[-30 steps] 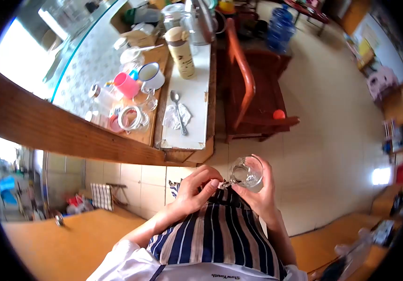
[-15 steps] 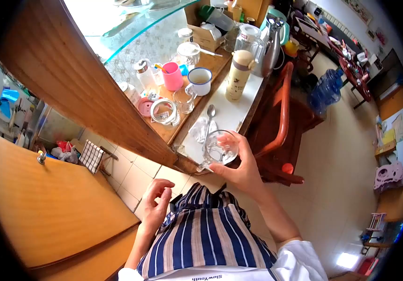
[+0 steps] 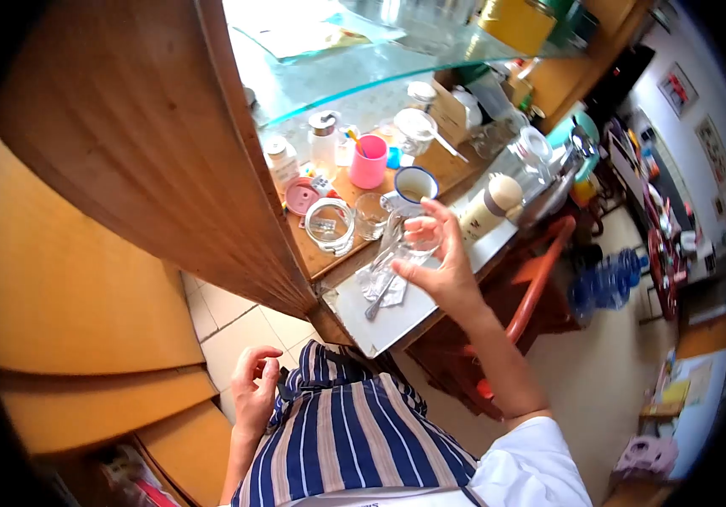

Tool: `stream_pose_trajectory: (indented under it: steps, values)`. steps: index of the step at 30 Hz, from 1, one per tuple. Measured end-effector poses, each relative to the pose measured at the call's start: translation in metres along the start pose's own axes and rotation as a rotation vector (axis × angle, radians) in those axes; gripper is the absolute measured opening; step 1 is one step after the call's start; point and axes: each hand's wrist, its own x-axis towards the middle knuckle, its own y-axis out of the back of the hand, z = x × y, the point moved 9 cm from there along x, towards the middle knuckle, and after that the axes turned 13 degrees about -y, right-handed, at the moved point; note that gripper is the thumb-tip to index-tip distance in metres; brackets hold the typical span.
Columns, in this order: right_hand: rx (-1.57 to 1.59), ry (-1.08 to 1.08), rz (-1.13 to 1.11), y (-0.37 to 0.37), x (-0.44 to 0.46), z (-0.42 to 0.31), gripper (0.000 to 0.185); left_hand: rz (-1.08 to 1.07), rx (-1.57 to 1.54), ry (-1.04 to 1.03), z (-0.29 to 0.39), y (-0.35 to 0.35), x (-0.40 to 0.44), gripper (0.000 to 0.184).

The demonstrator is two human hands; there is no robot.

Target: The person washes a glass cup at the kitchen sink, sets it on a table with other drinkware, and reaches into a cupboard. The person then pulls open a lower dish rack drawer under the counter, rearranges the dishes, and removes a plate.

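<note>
My right hand (image 3: 443, 262) is wrapped round a clear glass cup (image 3: 413, 248), held over the white board (image 3: 418, 308) on the counter. Under and beside the cup lie a metal spoon (image 3: 377, 304) and a crumpled clear plastic piece (image 3: 392, 289). Just beyond the fingers stands a white enamel mug with a blue rim (image 3: 413, 188). To its left are another glass cup (image 3: 369, 216) and a coiled white ring-like item (image 3: 330, 226). My left hand (image 3: 255, 384) hangs beside the striped apron (image 3: 354, 435), fingers loosely curled and apart, with nothing in it.
A pink cup (image 3: 368, 162), a lidded bottle (image 3: 323, 145) and a cream flask (image 3: 489, 205) stand on the counter. Above them juts a glass shelf (image 3: 354, 80). A wooden post (image 3: 236, 194) rises at the left, and a red wooden chair (image 3: 540, 275) stands at the right.
My right hand has carried the glass cup from in front of the apron to above the counter, near the mugs. My left hand has let go of a small item or cup part and dropped back left.
</note>
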Motion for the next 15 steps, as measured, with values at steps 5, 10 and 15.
stream_pose_trajectory:
  steps: [5,10,15]
  values:
    - [-0.339,0.127,-0.142,0.033,0.065,-0.059,0.080,0.048,0.041,0.008,0.019,-0.029,-0.008,0.012]
    - [-0.573,-0.001,-0.151,0.062,0.156,-0.059,0.085,0.217,0.056,0.034,0.019,-0.040,-0.027,0.011]
    - [-0.792,-0.186,-0.118,0.074,0.222,-0.011,0.092,0.397,0.061,0.121,0.009,-0.046,-0.064,0.010]
